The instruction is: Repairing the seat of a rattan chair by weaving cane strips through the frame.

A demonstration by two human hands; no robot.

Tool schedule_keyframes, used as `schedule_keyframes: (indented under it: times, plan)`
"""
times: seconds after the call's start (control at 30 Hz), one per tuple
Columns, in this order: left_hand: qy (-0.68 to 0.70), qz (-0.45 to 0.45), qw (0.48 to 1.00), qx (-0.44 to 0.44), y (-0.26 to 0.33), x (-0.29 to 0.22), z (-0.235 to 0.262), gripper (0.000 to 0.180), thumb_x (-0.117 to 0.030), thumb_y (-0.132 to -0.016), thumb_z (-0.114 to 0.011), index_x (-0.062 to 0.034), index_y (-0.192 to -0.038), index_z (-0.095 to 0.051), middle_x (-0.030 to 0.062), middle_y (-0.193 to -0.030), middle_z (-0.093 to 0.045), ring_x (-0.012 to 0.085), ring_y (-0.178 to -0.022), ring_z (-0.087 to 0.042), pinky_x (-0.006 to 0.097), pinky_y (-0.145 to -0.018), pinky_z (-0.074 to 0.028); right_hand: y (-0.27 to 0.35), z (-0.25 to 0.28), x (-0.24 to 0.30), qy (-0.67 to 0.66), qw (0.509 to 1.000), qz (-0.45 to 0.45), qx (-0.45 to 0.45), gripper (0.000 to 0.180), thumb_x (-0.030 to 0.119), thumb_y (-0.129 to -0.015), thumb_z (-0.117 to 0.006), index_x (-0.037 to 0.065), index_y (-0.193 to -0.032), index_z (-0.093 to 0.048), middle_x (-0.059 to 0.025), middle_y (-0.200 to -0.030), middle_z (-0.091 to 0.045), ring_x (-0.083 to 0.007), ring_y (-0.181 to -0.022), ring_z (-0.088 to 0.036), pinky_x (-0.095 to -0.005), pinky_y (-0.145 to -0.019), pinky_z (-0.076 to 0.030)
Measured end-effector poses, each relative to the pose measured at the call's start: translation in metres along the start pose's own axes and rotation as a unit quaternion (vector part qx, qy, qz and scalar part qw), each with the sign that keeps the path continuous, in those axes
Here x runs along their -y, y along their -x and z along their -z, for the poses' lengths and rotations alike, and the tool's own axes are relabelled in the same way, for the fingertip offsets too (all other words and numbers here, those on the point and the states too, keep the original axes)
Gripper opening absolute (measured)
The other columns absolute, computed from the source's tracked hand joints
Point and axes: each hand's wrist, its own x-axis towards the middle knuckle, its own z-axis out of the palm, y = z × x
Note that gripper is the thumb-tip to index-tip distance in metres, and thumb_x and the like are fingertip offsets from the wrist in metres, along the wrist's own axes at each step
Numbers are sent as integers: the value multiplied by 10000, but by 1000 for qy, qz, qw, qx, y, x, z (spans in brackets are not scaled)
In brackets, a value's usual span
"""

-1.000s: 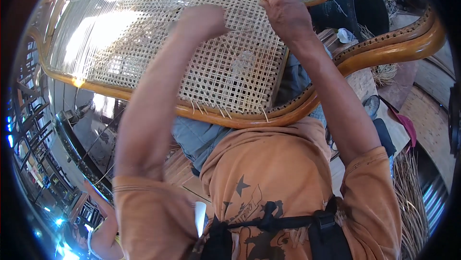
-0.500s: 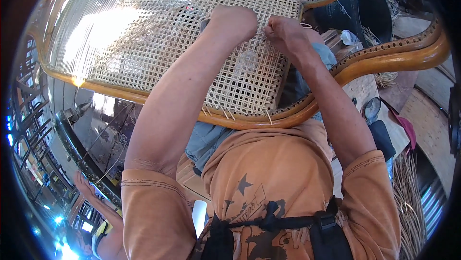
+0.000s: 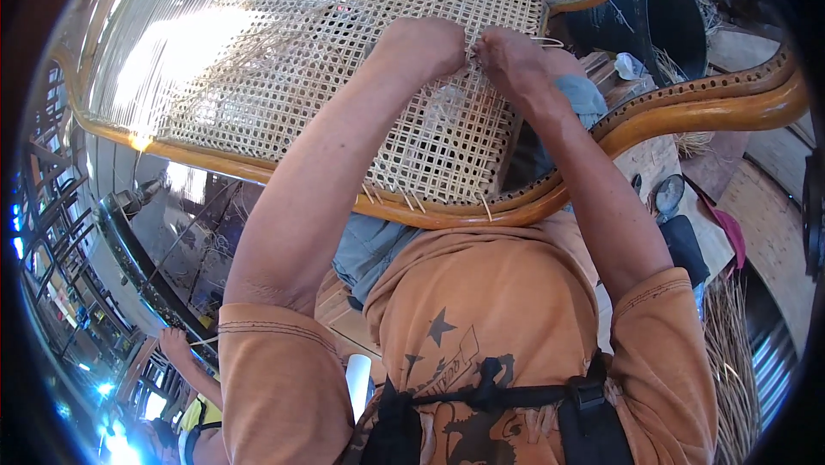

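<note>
With a dark bucket [image 3: 679,22] in the background, the left hand [image 3: 430,48] and right hand [image 3: 511,59] curl over the cane panel [image 3: 434,151], anything they pinch impossible to tell.

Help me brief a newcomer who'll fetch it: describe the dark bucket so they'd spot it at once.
Start at the big woven cane panel and go to its right-hand end. Beyond the right hand, between two curved wooden rails, is the dark bucket. Its wide round mouth sets it apart from the small crumpled white scrap nearby.
</note>
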Motion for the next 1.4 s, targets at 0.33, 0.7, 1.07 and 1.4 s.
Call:
schedule_keyframes:
  times: [0.33,0.7,1.07,1.4]
  plan:
    - [0,75,995,62,14,14,17,276,-197,-799,-539,-122,-1035,-663,79,-1035,-657,228,-929,-640,374,-834,-481,11,-1,-5,-93,981,147,-81,189,-5,-771,-571,43,-953,-591,-136,-873,-558,-319,-848,-557,-373,-732,-460]
    - [-1,92,995,31,49,52,12,293,-278,-802,-522,-56,-905,-682,124,-880,-678,230,-847,-657,405,-813,-502,-4,22,21,97,992,15,78,154,165,-852,-554,33,-919,-596,-129,-858,-596,-299,-827,-582,-381,-742,-466]
    - [-25,58,998,-31,35,24,15,254,-270,-855,-519,-67,-857,-671,119,-837,-667,221,-791,-653,377,-773,-502,-1,23,15,-113,987,-32,110,207,236,-794,-546,60,-857,-636,-182,-786,-613,-355,-722,-592,-420,-653,-472]
    - [-106,1,994,20,12,-3,25,221,-132,-797,-553,-107,-979,-677,94,-961,-671,235,-897,-650,372,-784,-499,-9,19,16,-76,982,-63,162,206,191,-758,-556,18,-835,-635,-169,-631,-564,-226,-560,-537,-351,-579,-443]
